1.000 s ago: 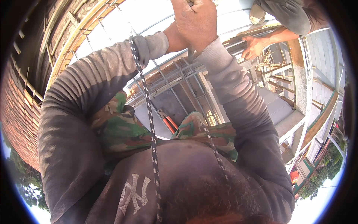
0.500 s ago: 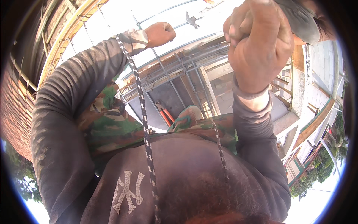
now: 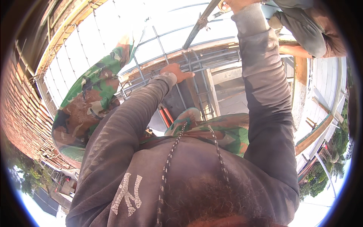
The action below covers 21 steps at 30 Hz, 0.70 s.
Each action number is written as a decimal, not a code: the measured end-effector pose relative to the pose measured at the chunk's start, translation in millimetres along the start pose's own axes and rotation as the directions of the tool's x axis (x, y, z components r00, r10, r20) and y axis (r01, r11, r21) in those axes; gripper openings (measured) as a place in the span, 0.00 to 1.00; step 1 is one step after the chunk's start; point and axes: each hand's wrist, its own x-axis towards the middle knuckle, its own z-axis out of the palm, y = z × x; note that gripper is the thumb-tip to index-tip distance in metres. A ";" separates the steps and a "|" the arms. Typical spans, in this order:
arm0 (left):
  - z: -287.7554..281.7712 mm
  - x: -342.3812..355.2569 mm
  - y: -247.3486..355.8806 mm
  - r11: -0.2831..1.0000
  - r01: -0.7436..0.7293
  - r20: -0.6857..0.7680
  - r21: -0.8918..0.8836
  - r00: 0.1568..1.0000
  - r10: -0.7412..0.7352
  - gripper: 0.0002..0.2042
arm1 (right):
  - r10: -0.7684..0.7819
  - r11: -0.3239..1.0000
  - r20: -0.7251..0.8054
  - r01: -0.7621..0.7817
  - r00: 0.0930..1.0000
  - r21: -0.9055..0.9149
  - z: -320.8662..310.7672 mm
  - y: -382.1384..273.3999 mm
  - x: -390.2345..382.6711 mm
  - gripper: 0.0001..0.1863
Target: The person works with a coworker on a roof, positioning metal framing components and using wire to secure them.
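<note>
My left hand (image 3: 176, 71) reaches forward over the reinforcing bars (image 3: 204, 68), one digit stretched out to the right along them; its other fingers are mostly hidden. At the top edge my right hand (image 3: 239, 4) is partly cut off. Its fingers are closed at the upper end of a dark metal bar (image 3: 196, 32), which slants down to the left toward the bar cage. A hammer-like head (image 3: 207, 25) shows beside the bar, blurred by glare. Tool handles in red-orange (image 3: 165, 116) lie below my left hand, near my sandalled foot (image 3: 191, 113).
Another person's grey-clothed limb (image 3: 302, 30) and bare forearm (image 3: 295, 50) are at the upper right. A bright panel crossed by thin rods (image 3: 155, 32) spreads ahead. Timber edging (image 3: 49, 56) and roof tiles (image 3: 22, 117) line the left; a wooden board (image 3: 317, 130) runs along the right.
My left hand has come down and right onto the bars, one digit now stretched out. My right hand has moved up to the top edge, and the dark bar has come into view. My left knee shows more.
</note>
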 end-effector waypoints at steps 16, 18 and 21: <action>-5.2 -13.1 5.1 1.000 0.013 0.055 -0.013 0.998 -0.012 0.47 | -0.059 0.556 0.280 0.265 0.958 -0.788 53.5 170.0 58.7 0.08; -7.5 -11.4 4.6 1.000 0.009 0.043 -0.003 0.999 -0.008 0.47 | -0.099 0.420 0.343 0.352 0.934 -0.836 65.0 175.8 62.6 0.08; -8.0 -14.0 2.2 0.998 0.051 0.053 -0.044 0.997 -0.049 0.47 | -0.118 0.251 0.456 0.471 0.882 -0.846 89.1 186.8 59.8 0.08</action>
